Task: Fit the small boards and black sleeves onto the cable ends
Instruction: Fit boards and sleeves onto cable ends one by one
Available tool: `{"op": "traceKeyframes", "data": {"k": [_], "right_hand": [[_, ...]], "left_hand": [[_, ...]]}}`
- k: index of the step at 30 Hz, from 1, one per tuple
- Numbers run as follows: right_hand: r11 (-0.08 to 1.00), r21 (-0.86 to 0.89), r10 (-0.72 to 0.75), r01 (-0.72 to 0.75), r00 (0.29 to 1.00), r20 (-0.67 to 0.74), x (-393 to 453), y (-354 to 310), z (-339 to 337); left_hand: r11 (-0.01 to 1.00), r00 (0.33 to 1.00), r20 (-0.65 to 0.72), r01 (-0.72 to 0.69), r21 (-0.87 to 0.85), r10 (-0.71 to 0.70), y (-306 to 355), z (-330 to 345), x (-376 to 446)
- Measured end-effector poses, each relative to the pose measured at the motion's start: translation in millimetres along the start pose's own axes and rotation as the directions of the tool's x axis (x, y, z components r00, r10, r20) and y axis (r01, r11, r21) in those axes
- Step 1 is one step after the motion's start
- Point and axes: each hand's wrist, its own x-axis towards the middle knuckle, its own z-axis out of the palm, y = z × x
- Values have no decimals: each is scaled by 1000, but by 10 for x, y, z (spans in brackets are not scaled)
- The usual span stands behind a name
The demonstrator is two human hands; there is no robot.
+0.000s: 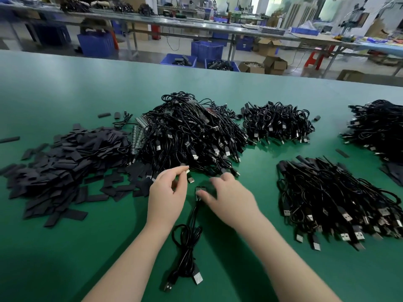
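Partly blurred, the right hand (226, 195) covers a small board (200, 191).

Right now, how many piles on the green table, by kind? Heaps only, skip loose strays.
Black sleeve piles: 1
Black USB cable piles: 4 — centre, back, far right, near right
Total: 5 piles

One bundled cable lies apart, between the left hand and the blurred right hand.

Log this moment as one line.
left hand: pinching, contents unclear | right hand: on board at cable end | sleeve: not on
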Motion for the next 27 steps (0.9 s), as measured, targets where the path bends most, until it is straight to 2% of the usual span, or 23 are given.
{"op": "traceKeyframes", "data": {"k": [2,5,9,11,15,20,23,27], "right_hand": [[999,32,-26,28,999,-47,62,-63,161],[938,341,-37,69,994,-98,98,-36,258],[671,728,80,138,963,-256,17,34,303],[543,825,147,156,950,-276,-3,69,310],[372,912,207,172,942,-263,-12,93,297],[370,919,232,138,944,-236,-7,71,280],[382,911,234,153,938,-255,-30,52,276],[445,877,228,184,923,-309,-37,37,281]], "left_hand": [[1000,999,38,11,3,-12,-3,2,4],[1000,996,91,2,10,-3,15,10,-5],[999,985,171,22,48,-30,6,16,-6],[999,981,192,13,41,-20,8,30,-2],[999,978,207,-19,46,9,14,62,-9],[1000,973,232,0,-18,4,37,58,-17],[999,981,194,1,-35,6,60,65,-28],[999,985,173,-4,-37,11,78,71,-38]]}}
